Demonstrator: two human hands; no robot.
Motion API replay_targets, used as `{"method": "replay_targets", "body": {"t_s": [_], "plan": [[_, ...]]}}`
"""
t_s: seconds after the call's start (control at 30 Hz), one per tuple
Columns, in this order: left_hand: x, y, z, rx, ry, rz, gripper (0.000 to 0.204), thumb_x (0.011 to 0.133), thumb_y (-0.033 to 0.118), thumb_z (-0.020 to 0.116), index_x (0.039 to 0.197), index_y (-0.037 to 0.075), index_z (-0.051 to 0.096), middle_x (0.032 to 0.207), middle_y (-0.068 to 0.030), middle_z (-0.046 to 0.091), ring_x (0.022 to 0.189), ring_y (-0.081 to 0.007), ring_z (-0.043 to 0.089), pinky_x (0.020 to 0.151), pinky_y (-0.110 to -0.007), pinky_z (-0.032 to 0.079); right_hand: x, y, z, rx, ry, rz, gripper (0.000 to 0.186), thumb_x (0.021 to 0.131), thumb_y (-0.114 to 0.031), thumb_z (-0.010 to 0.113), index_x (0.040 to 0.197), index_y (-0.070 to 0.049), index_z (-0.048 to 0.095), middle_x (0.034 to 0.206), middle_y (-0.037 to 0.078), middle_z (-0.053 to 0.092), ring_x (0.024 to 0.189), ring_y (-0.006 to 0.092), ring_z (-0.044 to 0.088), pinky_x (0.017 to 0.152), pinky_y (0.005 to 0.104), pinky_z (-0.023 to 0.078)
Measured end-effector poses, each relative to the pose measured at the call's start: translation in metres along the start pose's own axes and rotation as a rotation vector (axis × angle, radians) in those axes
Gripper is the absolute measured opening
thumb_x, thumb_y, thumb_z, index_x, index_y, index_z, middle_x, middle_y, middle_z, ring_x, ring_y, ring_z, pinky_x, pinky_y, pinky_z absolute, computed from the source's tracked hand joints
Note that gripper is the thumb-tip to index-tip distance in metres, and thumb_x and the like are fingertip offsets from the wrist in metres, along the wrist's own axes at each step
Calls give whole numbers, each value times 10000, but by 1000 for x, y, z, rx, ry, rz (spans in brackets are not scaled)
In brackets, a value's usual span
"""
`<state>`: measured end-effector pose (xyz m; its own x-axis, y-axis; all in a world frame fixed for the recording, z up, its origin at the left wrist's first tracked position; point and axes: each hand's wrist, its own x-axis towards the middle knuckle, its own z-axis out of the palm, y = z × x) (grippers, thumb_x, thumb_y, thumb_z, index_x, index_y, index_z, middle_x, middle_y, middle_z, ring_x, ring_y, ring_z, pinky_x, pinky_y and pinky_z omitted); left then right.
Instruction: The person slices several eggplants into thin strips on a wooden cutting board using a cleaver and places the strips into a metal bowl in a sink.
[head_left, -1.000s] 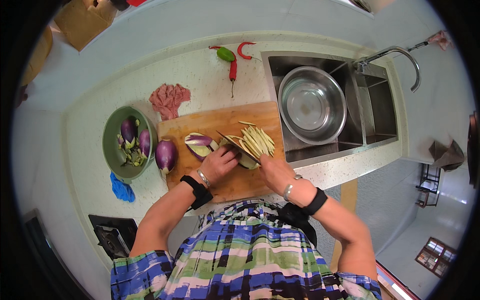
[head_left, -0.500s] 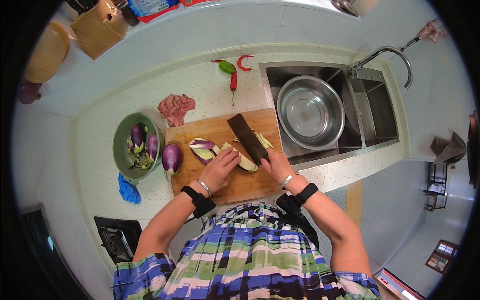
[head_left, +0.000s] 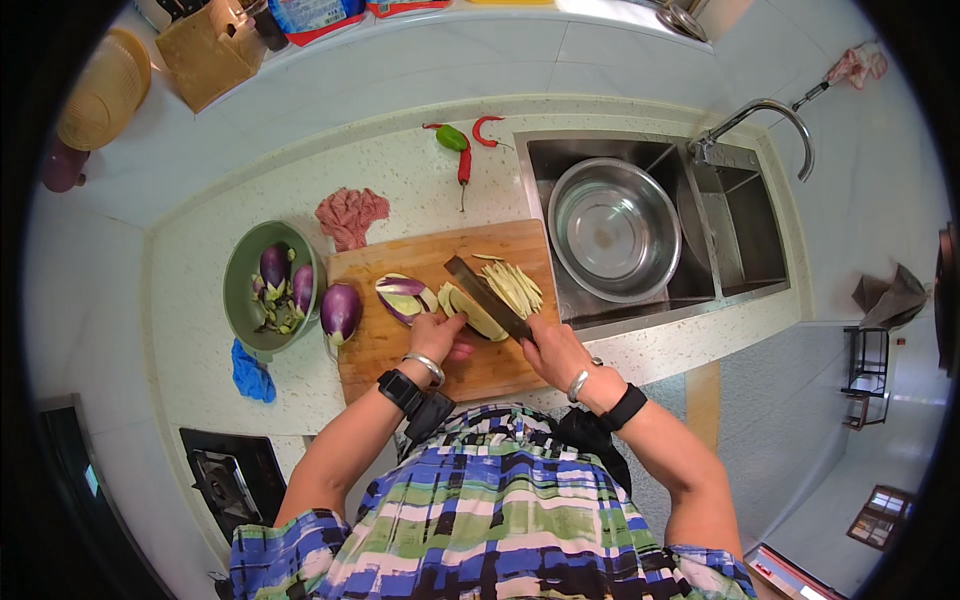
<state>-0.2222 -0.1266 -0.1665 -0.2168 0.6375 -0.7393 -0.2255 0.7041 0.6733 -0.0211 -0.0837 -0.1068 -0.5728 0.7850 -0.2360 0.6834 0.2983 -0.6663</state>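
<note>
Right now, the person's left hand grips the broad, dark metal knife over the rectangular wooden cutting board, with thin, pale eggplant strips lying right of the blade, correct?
Not quite: the head view shows the right hand, not the left hand, gripping the dark metal knife over the wooden cutting board. The pale eggplant strips do lie right of the blade.

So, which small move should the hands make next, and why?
Perhaps curl the left hand over the pale eggplant piece to steady it before another cut. The right hand holds the knife close along that piece, cut strips lie right of the knife, and the left hand is only at the piece's left side.
</note>
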Motion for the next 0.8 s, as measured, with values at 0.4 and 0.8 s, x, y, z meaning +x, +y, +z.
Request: {"method": "replay_targets", "body": {"t_s": [0.4, 0.8], "plan": [[2, 9, 6, 3, -49, 9, 229, 891, 106, 482, 947, -97, 573, 835, -176, 656, 640, -240, 668, 471, -266, 534, -2, -14, -6, -87, -114, 6, 109, 828, -84, 492, 836, 24, 481, 697, 264, 582, 672, 440, 571, 583, 501, 449], [23, -12, -1, 68, -7, 42, 164, 835, 43, 518, 830, -116, 560, 750, -167, 634, 579, -248, 657, 426, -287, 518, 10, -4, 12, -126, -133, 13, 113, 812, -71, 497, 829, 28, 446, 646, 272, 560, 640, 459, 555, 561, 510, 433]]}}
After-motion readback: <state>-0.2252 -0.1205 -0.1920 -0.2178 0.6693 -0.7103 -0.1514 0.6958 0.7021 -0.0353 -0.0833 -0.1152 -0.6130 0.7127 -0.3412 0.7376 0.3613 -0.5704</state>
